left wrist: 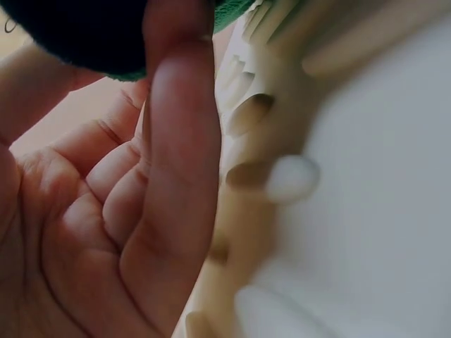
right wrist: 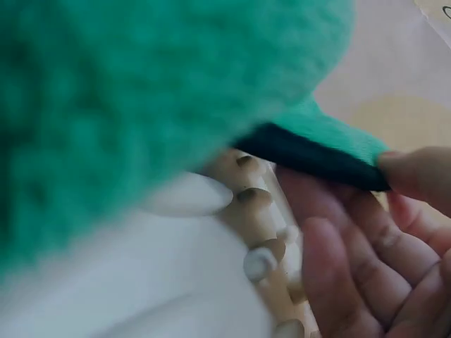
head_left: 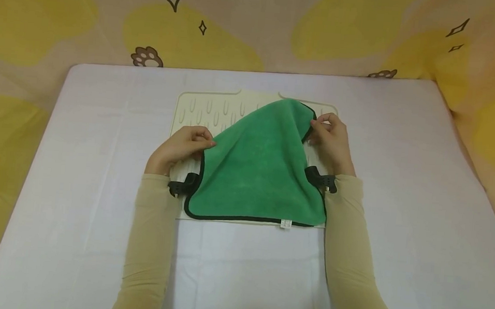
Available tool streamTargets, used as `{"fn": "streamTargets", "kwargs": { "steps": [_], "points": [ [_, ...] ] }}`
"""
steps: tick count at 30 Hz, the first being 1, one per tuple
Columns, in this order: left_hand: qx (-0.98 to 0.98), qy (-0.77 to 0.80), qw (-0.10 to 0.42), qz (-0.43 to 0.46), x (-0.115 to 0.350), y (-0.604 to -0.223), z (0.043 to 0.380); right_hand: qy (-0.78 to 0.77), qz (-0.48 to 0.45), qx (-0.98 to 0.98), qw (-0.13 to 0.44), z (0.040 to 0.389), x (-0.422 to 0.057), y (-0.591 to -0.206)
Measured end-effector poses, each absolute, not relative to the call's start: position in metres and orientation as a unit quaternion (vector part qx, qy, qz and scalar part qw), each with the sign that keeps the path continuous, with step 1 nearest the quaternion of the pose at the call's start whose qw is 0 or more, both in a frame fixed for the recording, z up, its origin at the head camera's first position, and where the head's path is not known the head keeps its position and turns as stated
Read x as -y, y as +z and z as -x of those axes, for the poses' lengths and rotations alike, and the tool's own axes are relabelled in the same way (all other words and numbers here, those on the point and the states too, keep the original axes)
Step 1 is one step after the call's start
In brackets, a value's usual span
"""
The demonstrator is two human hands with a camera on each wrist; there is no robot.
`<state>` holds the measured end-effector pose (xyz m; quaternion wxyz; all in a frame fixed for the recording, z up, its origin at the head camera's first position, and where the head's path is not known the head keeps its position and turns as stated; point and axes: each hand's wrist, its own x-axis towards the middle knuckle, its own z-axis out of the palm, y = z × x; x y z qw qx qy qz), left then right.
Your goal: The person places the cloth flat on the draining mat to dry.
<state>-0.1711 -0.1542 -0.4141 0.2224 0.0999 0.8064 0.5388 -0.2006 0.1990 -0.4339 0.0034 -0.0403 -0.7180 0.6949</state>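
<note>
A green cloth with a dark bound edge hangs between both hands, its near edge and small white label lying toward the front. My left hand pinches the cloth's left upper corner between thumb and finger. Farther back, my right hand pinches the right upper part by its dark edging. Under the cloth lies a cream mat with raised oval ridges, largely covered. In the left wrist view the left hand's fingers reach up to the cloth's dark edge.
The mat rests on a table with a white cover. Behind it hangs a yellow and beige patterned curtain. Dark wrist cameras are strapped over beige sleeves.
</note>
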Motion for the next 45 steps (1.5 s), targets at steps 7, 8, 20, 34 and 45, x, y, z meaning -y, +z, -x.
{"fn": "streamTargets", "kwargs": {
  "steps": [7,8,20,34,45],
  "points": [
    [-0.804,0.549,0.209,-0.090,0.159,-0.413,0.171,0.735,0.060,0.673,0.061,0.201,-0.200,-0.432],
    [-0.805,0.550,0.206,-0.086,0.159,-0.413,0.171,0.745,0.063,0.660,0.069,0.201,-0.200,-0.432],
    [-0.804,0.575,0.148,-0.002,0.161,-0.410,0.169,0.775,0.092,0.624,0.031,0.201,-0.202,-0.432],
    [-0.837,0.491,0.238,0.030,0.162,-0.401,0.164,0.755,0.075,0.651,0.005,0.202,-0.202,-0.433],
    [-0.784,0.583,0.205,0.059,0.162,-0.409,0.167,0.726,0.076,0.683,-0.016,0.201,-0.201,-0.432]
  ]
}}
